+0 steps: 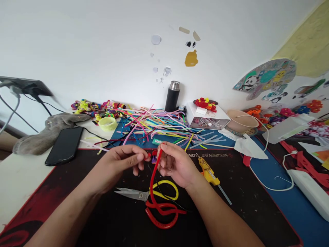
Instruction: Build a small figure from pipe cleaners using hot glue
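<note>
Both my hands are raised over a black and red desk mat (108, 219). My left hand (120, 163) pinches one end of a red pipe cleaner (154, 178) between thumb and fingertips. My right hand (174, 164) grips the same red pipe cleaner a little farther along, by a small purple and red piece. The red strand hangs down between the hands to the mat and ends near the scissors. Scissors (154, 197) with a yellow and a red loop handle lie on the mat below my hands, blades pointing left.
A heap of coloured pipe cleaners (156, 125) lies behind my hands. A yellow glue gun (208, 171) lies right of my right hand. A black phone (64, 145), a dark flask (172, 96), a white box (205, 118), a bowl (241, 120) and white cables surround them.
</note>
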Available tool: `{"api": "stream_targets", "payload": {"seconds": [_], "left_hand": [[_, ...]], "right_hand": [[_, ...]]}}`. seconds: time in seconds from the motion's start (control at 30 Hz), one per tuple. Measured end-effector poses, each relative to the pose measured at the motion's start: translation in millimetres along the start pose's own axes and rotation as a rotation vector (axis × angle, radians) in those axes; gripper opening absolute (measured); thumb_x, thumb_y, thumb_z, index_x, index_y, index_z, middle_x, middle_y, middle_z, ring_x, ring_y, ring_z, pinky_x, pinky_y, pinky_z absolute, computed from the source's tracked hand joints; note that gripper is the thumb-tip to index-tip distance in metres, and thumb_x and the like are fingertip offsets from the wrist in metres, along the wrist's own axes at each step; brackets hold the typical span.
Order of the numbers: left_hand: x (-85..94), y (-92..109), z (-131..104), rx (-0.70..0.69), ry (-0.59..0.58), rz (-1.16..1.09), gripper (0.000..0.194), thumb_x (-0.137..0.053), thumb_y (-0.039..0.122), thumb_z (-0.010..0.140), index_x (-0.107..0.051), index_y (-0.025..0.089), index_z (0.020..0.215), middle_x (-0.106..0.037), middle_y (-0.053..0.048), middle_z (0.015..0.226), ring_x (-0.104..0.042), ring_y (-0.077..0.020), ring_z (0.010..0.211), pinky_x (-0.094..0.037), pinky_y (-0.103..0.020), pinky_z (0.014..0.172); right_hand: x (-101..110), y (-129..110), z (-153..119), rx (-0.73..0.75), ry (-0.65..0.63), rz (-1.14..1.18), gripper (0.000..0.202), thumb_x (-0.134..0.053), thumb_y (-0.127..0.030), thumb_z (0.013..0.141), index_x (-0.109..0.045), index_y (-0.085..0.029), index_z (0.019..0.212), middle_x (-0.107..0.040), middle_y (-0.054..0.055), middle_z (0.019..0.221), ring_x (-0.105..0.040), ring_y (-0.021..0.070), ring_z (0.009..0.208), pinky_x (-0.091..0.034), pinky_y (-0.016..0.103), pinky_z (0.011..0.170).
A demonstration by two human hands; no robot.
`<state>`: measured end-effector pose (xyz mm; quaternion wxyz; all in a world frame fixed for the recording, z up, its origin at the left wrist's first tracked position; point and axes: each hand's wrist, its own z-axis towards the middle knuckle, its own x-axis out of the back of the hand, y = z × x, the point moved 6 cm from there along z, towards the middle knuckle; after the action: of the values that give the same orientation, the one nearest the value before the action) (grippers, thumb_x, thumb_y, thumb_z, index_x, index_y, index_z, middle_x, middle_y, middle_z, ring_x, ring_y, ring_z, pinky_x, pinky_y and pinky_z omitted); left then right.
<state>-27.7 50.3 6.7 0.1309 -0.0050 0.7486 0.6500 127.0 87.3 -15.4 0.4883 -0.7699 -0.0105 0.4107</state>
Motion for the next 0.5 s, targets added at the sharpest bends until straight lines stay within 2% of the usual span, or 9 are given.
{"api": "stream_targets", "payload": {"seconds": [0.1,0.23,0.33,0.5], "left_hand": [[14.1,1.0,6.6,-0.086,0.182,-0.035,0.030,-0.096,0.043,0.072,-0.083,0.018,0.081,-0.073,-0.006,0.076,-0.063,-0.0145,0.064,-0.050,-0.021,0.053],[18.9,1.0,8.0,-0.138,0.275,-0.002,0.033,-0.097,0.046,0.069,-0.084,0.019,0.083,-0.071,-0.004,0.071,-0.061,-0.0136,0.063,-0.050,-0.021,0.054],[17.6,-1.0,7.8,-0.168,0.271,0.048,0.030,-0.095,0.045,0.073,-0.086,0.022,0.090,-0.074,-0.004,0.077,-0.063,-0.0150,0.068,-0.051,-0.022,0.057],[6.8,2.6,5.1,-0.254,0.180,0.177,0.020,-0.089,0.038,0.082,-0.087,0.025,0.098,-0.079,-0.006,0.096,-0.069,-0.0178,0.081,-0.056,-0.025,0.069]], "right_hand": [[2.5,-1.1,1.7,0.015,0.017,-0.022,0.034,-0.081,-0.046,0.084,-0.060,-0.020,0.079,-0.063,-0.005,0.056,-0.059,0.0098,0.041,-0.025,0.018,0.036],[3.5,2.1,2.7,0.006,0.017,-0.057,0.035,-0.080,-0.047,0.084,-0.059,-0.020,0.080,-0.065,-0.004,0.057,-0.059,0.0102,0.041,-0.024,0.018,0.036],[-0.1,9.0,1.7,-0.045,-0.012,-0.080,0.035,-0.080,-0.047,0.084,-0.059,-0.019,0.082,-0.067,-0.003,0.058,-0.059,0.0106,0.041,-0.025,0.019,0.038],[-9.5,17.8,-1.3,-0.109,-0.112,-0.109,0.036,-0.081,-0.048,0.085,-0.061,-0.018,0.081,-0.065,-0.003,0.056,-0.059,0.0107,0.042,-0.027,0.019,0.037]]}}
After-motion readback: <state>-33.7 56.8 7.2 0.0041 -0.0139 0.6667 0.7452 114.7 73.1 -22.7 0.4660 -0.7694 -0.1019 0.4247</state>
